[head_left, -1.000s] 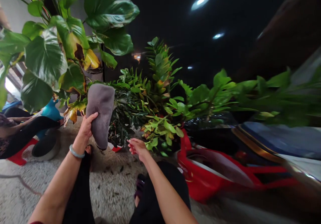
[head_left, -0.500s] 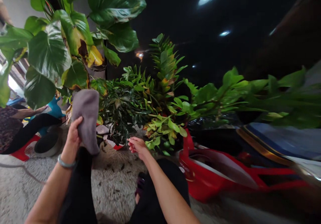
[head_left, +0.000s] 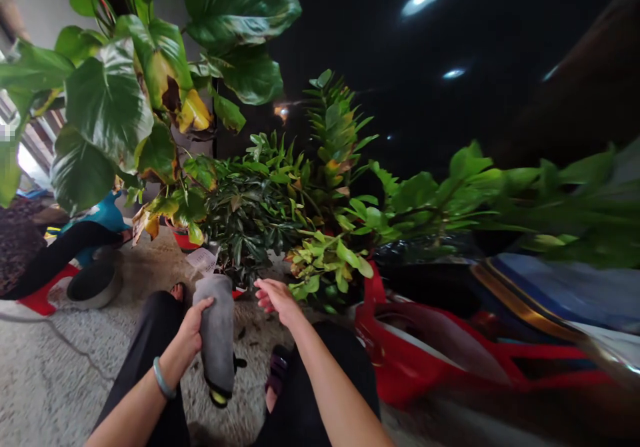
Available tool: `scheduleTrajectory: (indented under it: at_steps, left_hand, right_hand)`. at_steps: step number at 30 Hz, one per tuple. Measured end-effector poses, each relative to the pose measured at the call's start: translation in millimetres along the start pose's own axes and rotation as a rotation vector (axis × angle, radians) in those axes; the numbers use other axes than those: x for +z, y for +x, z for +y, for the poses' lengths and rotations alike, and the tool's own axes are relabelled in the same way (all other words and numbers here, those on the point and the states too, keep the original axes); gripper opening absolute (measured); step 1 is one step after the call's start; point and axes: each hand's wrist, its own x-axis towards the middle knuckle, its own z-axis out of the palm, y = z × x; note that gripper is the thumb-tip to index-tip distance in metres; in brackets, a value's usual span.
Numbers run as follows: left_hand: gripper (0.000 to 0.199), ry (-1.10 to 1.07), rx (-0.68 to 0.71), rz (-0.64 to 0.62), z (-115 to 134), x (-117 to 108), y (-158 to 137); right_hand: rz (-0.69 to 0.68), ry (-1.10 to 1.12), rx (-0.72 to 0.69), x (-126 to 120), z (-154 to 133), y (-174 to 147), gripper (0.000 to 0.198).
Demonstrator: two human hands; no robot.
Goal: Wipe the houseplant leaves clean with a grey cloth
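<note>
My left hand is closed on a soft grey fabric piece, shaped like a slipper or a cover. A dark rim and a bit of yellow show at its lower end, which hangs over the ground between my knees. Just right of it, my right hand is raised in front of the leafy plants. Its fingers are loosely bent and apart, and I see nothing in them.
Potted plants line the dark glossy wall. To the right lies a red bag beside blurred blue packaging. At left, another person sits on a red stool near a round dark basin.
My left hand has brought the grey piece down and to the right, turning it so that its dark rim shows. My right hand has stayed nearly in place, its fingers loosening.
</note>
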Motion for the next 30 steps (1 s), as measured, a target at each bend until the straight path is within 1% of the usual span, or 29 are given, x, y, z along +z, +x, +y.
scheduleTrajectory:
  at_steps: [2, 3, 5, 7, 9, 12, 14, 16, 18, 20, 21, 22, 24, 25, 26, 27, 28, 30]
  left_hand:
    - [0.028, -0.021, -0.025, 0.031, -6.7, 8.1, -3.7]
    - [0.025, -0.049, -0.017, 0.022, -8.4, 12.0, -5.6]
    - [0.019, -0.11, -0.005, -0.026, -11.3, 18.4, -8.6]
    - [0.015, -0.159, 0.008, -0.071, -15.0, 22.4, -9.3]
    - [0.011, -0.182, 0.04, -0.083, -19.7, 24.6, -7.7]
    - [0.012, -0.172, 0.133, -0.068, -26.7, 27.7, -3.7]
    - [0.014, -0.142, 0.184, -0.073, -29.4, 31.3, -3.0]
    - [0.017, -0.121, 0.197, -0.138, -28.3, 36.0, -5.5]
    - [0.022, -0.132, 0.201, -0.272, -21.1, 40.4, -9.7]
    - [0.03, -0.155, 0.252, -0.424, -7.6, 42.8, -12.1]
    - [0.032, -0.161, 0.298, -0.475, 1.0, 42.9, -11.3]
    - [0.032, -0.157, 0.345, -0.501, 10.2, 42.6, -8.9]
    - [0.03, -0.123, 0.433, -0.474, 28.5, 41.2, 0.7]
    - [0.028, -0.098, 0.47, -0.434, 36.6, 40.5, 7.3]
    - [0.027, -0.07, 0.501, -0.39, 43.7, 40.1, 14.5]
    - [0.026, -0.036, 0.524, -0.355, 49.7, 40.1, 21.8]
    - [0.025, 0.0, 0.541, -0.33, 54.5, 40.3, 28.8]
    - [0.023, 0.078, 0.549, -0.319, 61.2, 41.3, 40.8]
  right_hand:
    - [-0.094, -0.07, -0.006, 2.5, 2.4, -16.0, 0.029]
    - [-0.155, -0.104, -0.016, 5.7, 4.4, -25.5, 0.036]
    - [-0.264, -0.132, -0.063, 16.4, 10.6, -45.5, 0.055]
    - [-0.292, -0.086, -0.146, 31.9, 19.6, -63.2, 0.07]
    - [-0.225, -0.04, -0.251, 48.9, 30.4, -75.7, 0.079]
    - [-0.033, -0.046, -0.365, 67.8, 45.5, -84.2, 0.089]
    - [0.091, -0.036, -0.397, 72.3, 50.1, -86.7, 0.086]
    - [0.189, -0.009, -0.422, 70.4, 45.0, -91.1, 0.078]
    - [0.26, 0.008, -0.486, 64.0, 25.9, -98.7, 0.071]
    - [0.306, 0.023, -0.608, 55.7, -7.1, -107.2, 0.069]
    - [0.33, 0.032, -0.682, 51.6, -26.7, -110.2, 0.07]
    - [0.357, 0.041, -0.75, 47.9, -46.4, -111.7, 0.071]
    - [0.413, 0.059, -0.823, 42.9, -78.6, -109.0, 0.072]
    - [0.439, 0.074, -0.815, 42.2, -87.6, -105.4, 0.071]
    - [0.458, 0.094, -0.775, 42.8, -90.2, -101.1, 0.07]
    - [0.464, 0.121, -0.715, 44.9, -85.9, -97.1, 0.068]
    - [0.452, 0.146, -0.647, 48.0, -75.2, -94.1, 0.064]
    - [0.396, 0.163, -0.555, 55.6, -40.0, -94.0, 0.054]
